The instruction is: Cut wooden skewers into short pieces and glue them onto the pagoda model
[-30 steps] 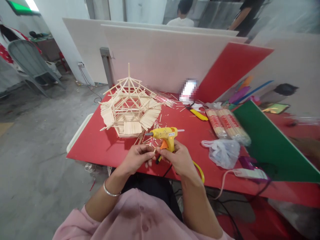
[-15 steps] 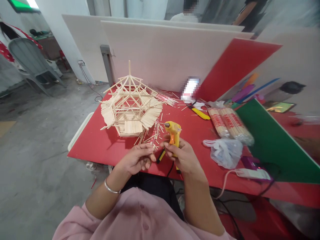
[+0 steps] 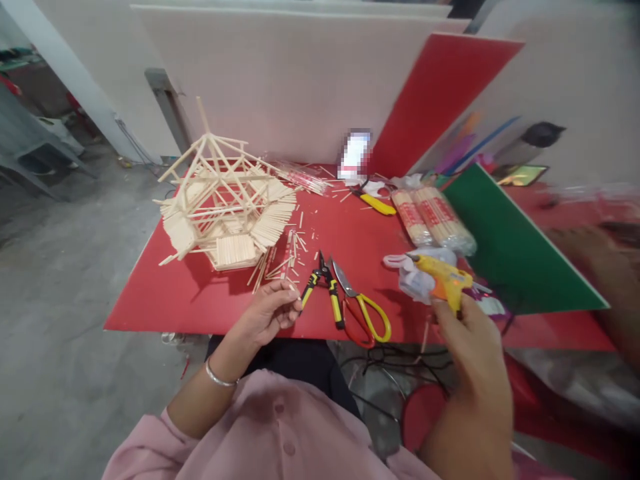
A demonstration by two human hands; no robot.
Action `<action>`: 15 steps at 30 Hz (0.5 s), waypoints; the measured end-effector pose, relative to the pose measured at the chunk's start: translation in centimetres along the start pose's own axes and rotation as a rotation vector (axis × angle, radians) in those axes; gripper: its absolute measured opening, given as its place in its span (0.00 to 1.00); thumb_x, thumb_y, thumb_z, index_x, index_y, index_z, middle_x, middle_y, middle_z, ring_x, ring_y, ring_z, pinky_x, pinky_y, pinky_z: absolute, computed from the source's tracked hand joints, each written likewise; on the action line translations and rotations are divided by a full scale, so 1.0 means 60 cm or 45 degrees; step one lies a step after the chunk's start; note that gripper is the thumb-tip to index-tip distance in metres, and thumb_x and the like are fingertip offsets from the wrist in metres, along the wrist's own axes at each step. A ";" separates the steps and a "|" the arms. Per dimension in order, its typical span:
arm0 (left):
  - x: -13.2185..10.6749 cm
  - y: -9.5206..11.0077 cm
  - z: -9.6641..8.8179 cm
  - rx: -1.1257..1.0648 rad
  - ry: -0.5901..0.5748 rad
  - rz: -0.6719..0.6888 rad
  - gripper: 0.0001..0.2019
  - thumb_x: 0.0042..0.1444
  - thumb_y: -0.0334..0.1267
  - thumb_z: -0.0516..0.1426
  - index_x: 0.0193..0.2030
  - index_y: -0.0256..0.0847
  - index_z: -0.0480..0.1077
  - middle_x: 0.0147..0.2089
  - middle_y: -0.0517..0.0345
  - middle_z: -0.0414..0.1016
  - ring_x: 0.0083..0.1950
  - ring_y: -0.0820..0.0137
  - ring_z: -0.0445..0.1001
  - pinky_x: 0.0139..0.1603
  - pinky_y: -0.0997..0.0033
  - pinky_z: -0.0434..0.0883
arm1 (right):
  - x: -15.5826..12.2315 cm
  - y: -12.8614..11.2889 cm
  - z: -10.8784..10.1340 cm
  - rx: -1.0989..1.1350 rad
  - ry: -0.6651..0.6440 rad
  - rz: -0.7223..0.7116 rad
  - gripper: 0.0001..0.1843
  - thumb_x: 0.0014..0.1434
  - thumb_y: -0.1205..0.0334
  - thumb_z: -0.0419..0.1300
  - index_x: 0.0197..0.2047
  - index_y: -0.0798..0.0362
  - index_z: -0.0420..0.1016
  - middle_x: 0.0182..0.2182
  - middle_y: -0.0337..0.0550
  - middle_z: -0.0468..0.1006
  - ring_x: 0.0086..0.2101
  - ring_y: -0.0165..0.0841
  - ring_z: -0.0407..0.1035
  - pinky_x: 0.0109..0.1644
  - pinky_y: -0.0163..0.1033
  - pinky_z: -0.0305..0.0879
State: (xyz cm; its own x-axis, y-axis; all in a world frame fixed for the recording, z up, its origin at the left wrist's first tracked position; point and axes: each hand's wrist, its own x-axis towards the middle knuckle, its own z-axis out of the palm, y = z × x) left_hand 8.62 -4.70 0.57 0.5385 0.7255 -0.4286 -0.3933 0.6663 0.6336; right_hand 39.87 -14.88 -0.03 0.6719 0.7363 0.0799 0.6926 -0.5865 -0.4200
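Observation:
In the head view my right hand grips a yellow glue gun by its handle, held over the table's right part with the nozzle facing left. The fingers of my left hand pinch a small pale piece of stick, mostly covered by the fingertips. Left of centre stands a model house frame of wooden sticks, apart from both hands. Between my hands lie yellow-and-black cutting pliers and scissors with red and yellow handles.
Loose cut sticks are scattered beside the model on the red tabletop. Bundles of sticks, a plastic bag, a yellow-handled tool, a phone and a green board occupy the right and back.
My right hand has carried the glue gun rightward, away from my left hand. The pliers and scissors have come into full view. The camera view has shifted; my left hand still pinches.

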 end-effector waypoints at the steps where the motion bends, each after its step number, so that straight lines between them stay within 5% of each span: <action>1: 0.006 -0.006 0.006 0.006 0.000 -0.015 0.15 0.39 0.38 0.69 0.28 0.38 0.66 0.21 0.61 0.73 0.18 0.78 0.66 0.16 0.82 0.57 | 0.002 0.001 0.003 -0.165 -0.020 0.090 0.28 0.61 0.45 0.46 0.52 0.57 0.72 0.31 0.55 0.78 0.30 0.46 0.72 0.32 0.46 0.64; 9: 0.026 -0.030 0.035 0.000 0.077 0.079 0.11 0.41 0.38 0.67 0.25 0.35 0.71 0.24 0.56 0.75 0.22 0.79 0.68 0.17 0.82 0.58 | 0.075 -0.103 0.105 -0.222 -0.059 -0.080 0.29 0.63 0.59 0.47 0.61 0.70 0.64 0.46 0.70 0.76 0.45 0.51 0.72 0.46 0.49 0.64; 13: 0.028 -0.025 0.028 -0.043 0.147 0.125 0.12 0.40 0.36 0.68 0.25 0.35 0.70 0.23 0.58 0.74 0.20 0.80 0.66 0.15 0.84 0.55 | 0.026 -0.102 0.089 -0.188 0.003 -0.295 0.31 0.63 0.57 0.49 0.65 0.67 0.59 0.50 0.67 0.73 0.50 0.51 0.68 0.51 0.49 0.62; 15: 0.033 -0.026 0.028 -0.068 0.160 0.130 0.12 0.40 0.36 0.69 0.25 0.35 0.69 0.23 0.58 0.75 0.20 0.80 0.66 0.15 0.84 0.55 | -0.019 -0.092 0.078 -0.159 -0.147 -0.444 0.30 0.62 0.56 0.52 0.65 0.59 0.61 0.48 0.58 0.75 0.46 0.46 0.70 0.47 0.45 0.65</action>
State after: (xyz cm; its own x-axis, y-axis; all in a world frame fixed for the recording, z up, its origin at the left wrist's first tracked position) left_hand 11.55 -4.61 -0.20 0.3976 0.8034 -0.4432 -0.4822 0.5939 0.6440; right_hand 34.06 -10.89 -2.02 0.3614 0.9278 0.0930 0.9056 -0.3255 -0.2718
